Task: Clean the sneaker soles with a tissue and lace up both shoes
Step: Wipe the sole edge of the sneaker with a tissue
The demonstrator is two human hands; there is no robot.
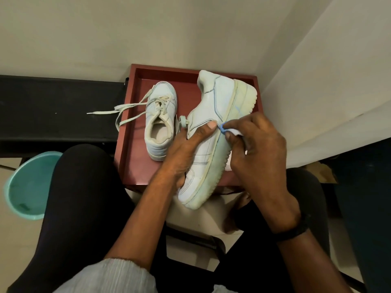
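Note:
A white sneaker (pixel 213 115) lies tilted on its side over the red tray (pixel 135 149), its thick pale sole (pixel 243 98) turned to the right. My left hand (pixel 186 149) grips its upper, thumb laid across the side. My right hand (pixel 258 144) pinches a small white and blue tissue (pixel 230 130) against the edge of the sole. The second white sneaker (pixel 160 121) stands upright on the tray to the left, its loose laces (pixel 124 111) trailing over the tray's left rim.
A teal plastic basin (pixel 29 185) sits on the floor at the left. A black bench (pixel 53 111) runs along the wall behind it. My legs in black trousers flank the tray. A white wall corner rises at the right.

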